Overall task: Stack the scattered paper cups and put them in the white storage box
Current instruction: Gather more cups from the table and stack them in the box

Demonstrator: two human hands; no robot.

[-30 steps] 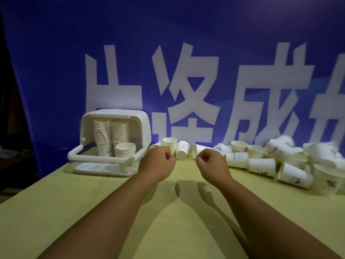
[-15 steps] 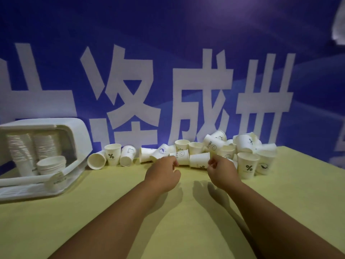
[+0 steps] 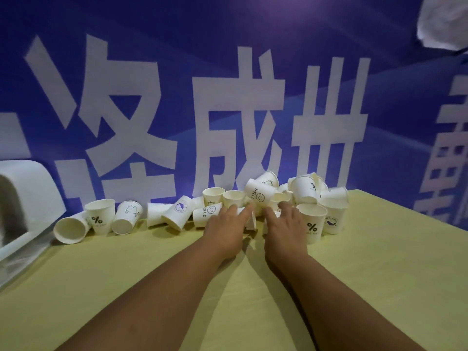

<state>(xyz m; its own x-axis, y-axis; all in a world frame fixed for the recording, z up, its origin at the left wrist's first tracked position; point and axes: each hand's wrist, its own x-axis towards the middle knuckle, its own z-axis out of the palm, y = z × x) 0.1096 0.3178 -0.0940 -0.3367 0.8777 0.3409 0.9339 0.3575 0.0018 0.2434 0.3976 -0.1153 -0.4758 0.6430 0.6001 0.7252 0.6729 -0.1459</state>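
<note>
Head view: both hands, fisted a second ago, have opened. The left hand (image 3: 225, 229) and right hand (image 3: 283, 226) now reach with straight fingers into the middle of the cups (image 3: 311, 224) scattered along the far tabletop (image 3: 379, 274); neither grips anything. The box (image 3: 30, 188) sits at far left, well apart. Judgement: gathering is only starting.
</note>
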